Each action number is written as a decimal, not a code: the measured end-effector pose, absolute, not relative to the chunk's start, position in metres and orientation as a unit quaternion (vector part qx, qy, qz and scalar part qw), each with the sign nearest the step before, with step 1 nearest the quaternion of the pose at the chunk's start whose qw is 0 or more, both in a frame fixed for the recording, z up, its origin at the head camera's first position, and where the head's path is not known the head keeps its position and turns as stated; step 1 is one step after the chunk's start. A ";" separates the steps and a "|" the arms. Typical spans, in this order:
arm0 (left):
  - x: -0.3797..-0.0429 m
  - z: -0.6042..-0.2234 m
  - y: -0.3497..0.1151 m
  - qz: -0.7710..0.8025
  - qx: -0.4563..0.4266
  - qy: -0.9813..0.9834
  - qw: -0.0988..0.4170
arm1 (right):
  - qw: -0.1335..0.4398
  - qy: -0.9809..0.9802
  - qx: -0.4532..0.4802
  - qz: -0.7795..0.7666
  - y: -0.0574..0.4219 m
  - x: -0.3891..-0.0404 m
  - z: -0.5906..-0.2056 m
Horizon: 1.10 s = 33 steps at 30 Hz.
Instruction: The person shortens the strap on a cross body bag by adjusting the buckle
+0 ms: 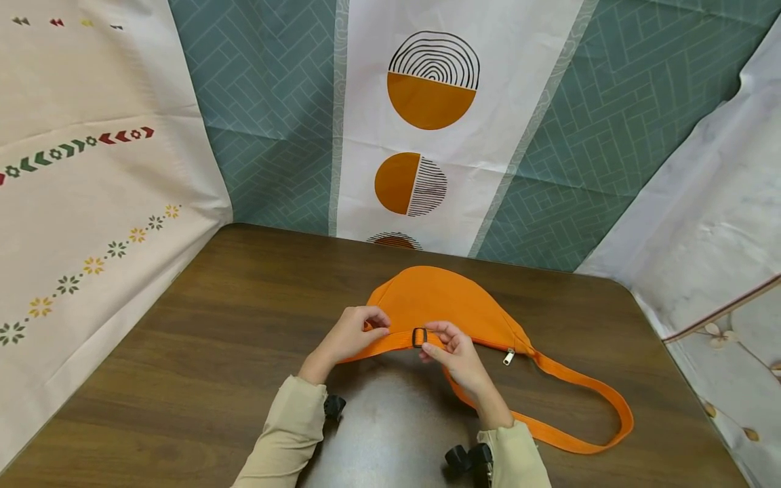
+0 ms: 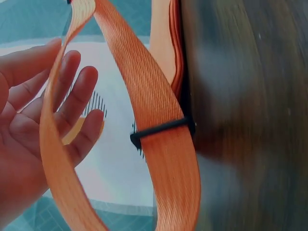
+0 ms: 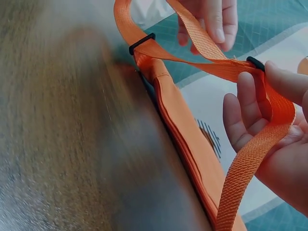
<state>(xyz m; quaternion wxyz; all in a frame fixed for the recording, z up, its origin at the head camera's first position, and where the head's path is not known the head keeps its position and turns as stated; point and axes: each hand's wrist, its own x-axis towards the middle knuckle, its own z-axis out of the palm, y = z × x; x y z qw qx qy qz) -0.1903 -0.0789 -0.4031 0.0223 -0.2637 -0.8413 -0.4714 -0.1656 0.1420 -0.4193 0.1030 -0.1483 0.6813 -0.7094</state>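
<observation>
An orange waist bag (image 1: pixel 439 298) lies on the brown table, its curved side toward the back. My left hand (image 1: pixel 356 332) holds the strap (image 2: pixel 134 72) between thumb and fingertips, the other fingers loosely spread in the left wrist view. Farther right, my right hand (image 1: pixel 454 359) pinches the strap just beside a black slider buckle (image 1: pixel 419 337); its thumb tip is right at the buckle (image 3: pixel 256 63). A second black slider (image 2: pixel 163 130) shows on the strap nearer the bag, hidden in the head view. Between the hands the strap is raised in front of the bag.
The strap's long loop (image 1: pixel 616 413) spreads over the table at the right. A metal zipper pull (image 1: pixel 508 357) hangs at the bag's right front edge. Patterned cloths (image 1: pixel 262 135) hang behind and beside the wooden table (image 1: pixel 183 366).
</observation>
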 end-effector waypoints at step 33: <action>-0.183 -0.392 -0.062 -0.519 -0.332 -0.788 0.014 | 0.139 0.552 -0.225 -0.791 0.140 -0.164 -0.427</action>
